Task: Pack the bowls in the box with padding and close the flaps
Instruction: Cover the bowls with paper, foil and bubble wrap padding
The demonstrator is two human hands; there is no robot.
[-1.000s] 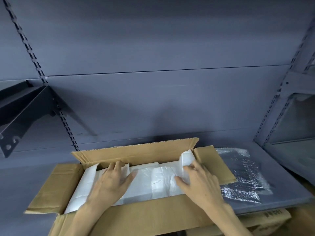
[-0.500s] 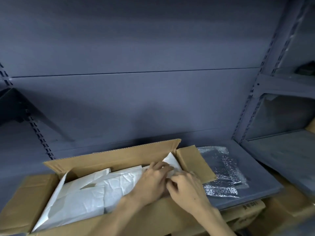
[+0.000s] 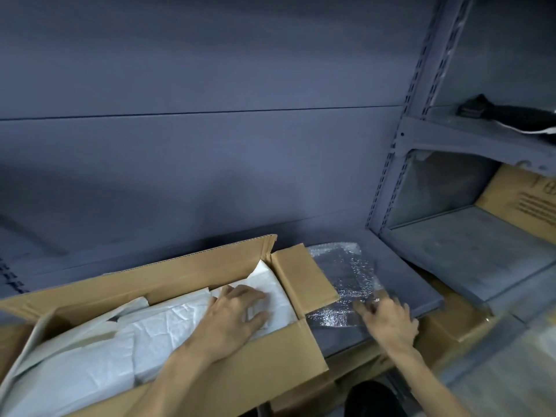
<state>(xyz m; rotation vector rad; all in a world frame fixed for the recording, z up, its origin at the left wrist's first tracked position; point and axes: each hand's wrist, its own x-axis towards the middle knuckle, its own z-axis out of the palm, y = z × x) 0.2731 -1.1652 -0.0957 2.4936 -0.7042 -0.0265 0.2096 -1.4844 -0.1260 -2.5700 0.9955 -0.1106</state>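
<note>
Since half a second ago our right hand (image 3: 388, 322) has left the box (image 3: 270, 365) and gone out to the bubble wrap (image 3: 346, 284) lying on the shelf (image 3: 406, 284) just beside it. Its fingers are spread and loose on the sheet's near edge, and it's too blurry to tell if it's grabbed anything yet. Our left hand (image 3: 237, 314) lies flat, fingers straight, pressing the white paper padding (image 3: 168, 326) at the box's right end.

Progress-wise: no bowls visible, so we'd guess they're buried under the paper. All the flaps we can see are open, so closing is left, probably after that wrap goes on top.

There's printing on another carton (image 3: 523, 200) at far right, but it's unreadable.
</note>
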